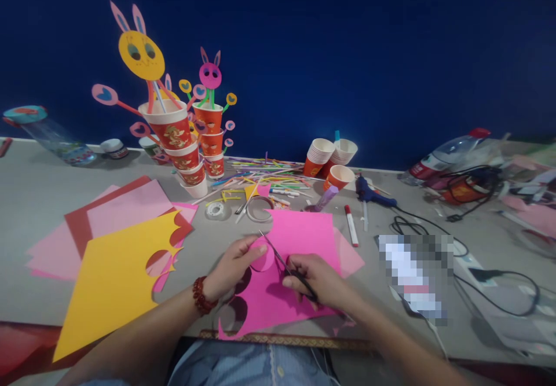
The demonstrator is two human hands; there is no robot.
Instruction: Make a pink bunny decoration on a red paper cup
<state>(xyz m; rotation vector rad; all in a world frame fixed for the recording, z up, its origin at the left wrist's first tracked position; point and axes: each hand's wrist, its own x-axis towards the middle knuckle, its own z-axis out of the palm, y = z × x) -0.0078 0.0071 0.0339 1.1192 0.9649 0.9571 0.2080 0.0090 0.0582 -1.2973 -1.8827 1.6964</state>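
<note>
My left hand (pixel 234 263), with a red bead bracelet at the wrist, pinches a small round pink paper piece (pixel 262 257). My right hand (pixel 310 279) grips dark-handled scissors (pixel 281 260), whose blades point up and left beside the round piece. Beneath both hands lies a large bright pink sheet (pixel 304 234) with curved cut-outs along its left side. Whether the blades touch the paper is unclear. A yellow sheet (pixel 108 270) with scalloped cuts lies to the left.
Stacked paper cups with rabbit figures (pixel 176 131) stand at the back left. Behind my hands are a tape roll (pixel 216 210), straws (pixel 260 172) and cups (pixel 340 176). A red marker (pixel 351 227), glue gun (pixel 374 194), cables and a blurred-out object (pixel 412 276) lie to the right.
</note>
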